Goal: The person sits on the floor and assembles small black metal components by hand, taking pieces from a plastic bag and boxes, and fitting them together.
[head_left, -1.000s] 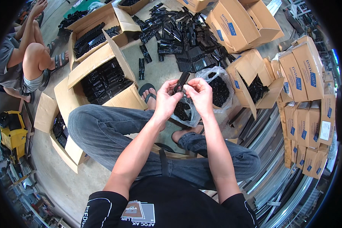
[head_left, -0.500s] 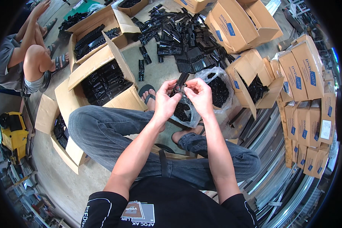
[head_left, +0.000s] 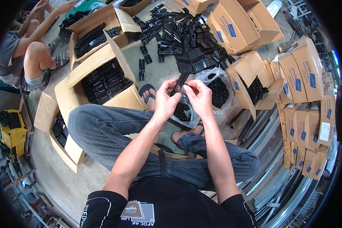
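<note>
Both my hands are together over the gap between my legs, with one shiny black part [head_left: 183,78] between them. My left hand [head_left: 166,99] grips its lower end, thumb and fingers closed round it. With fingertips pinched, my right hand [head_left: 199,97] closes on the right side of the same part; whether a smaller piece sits in that pinch I cannot make out. Below them stands a clear plastic bag [head_left: 194,118] of small black pieces. A second clear bag [head_left: 228,103] with similar pieces lies just beyond my right hand.
A large pile of black parts [head_left: 178,34] covers the floor ahead. Open cartons of black parts [head_left: 119,102] stand to my left, another open carton [head_left: 277,89] to my right. Stacked cartons [head_left: 306,125] and long metal profiles [head_left: 269,152] lie farther right. Another person [head_left: 34,53] sits at far left.
My hands stay in nearly the same place, still holding the black part. The other person at far left has reached an arm out to the right.
</note>
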{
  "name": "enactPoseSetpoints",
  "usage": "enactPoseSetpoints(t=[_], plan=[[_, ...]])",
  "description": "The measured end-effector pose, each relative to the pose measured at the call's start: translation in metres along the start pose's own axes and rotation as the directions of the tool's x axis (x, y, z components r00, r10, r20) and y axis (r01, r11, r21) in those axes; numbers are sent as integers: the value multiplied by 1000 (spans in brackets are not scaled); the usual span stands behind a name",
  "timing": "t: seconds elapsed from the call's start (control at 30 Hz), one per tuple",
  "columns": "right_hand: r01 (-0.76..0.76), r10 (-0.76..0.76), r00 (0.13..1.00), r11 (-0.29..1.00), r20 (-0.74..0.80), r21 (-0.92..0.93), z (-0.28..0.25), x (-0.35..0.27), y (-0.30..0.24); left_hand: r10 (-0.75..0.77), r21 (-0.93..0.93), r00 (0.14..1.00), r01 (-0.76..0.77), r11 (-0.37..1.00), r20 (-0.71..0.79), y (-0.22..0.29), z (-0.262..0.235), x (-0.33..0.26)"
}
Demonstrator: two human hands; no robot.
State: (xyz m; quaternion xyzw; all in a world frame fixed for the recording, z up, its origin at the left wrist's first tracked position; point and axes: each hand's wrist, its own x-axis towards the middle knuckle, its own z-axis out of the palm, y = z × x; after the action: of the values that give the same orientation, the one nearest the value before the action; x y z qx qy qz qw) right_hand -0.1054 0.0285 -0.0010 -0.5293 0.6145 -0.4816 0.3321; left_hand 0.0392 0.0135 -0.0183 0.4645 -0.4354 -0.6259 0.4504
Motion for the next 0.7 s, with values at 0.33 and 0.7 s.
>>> enactPoseSetpoints(t=[0.33, 0.7], plan=[[142, -142, 990, 965, 14, -219, 0, 1, -7, 44, 68, 999, -44, 997, 4, 3, 0, -1], [161, -133, 985, 930, 107, -330, -2, 0, 1, 38, 58, 999, -38, 998, 6, 1, 0, -2]])
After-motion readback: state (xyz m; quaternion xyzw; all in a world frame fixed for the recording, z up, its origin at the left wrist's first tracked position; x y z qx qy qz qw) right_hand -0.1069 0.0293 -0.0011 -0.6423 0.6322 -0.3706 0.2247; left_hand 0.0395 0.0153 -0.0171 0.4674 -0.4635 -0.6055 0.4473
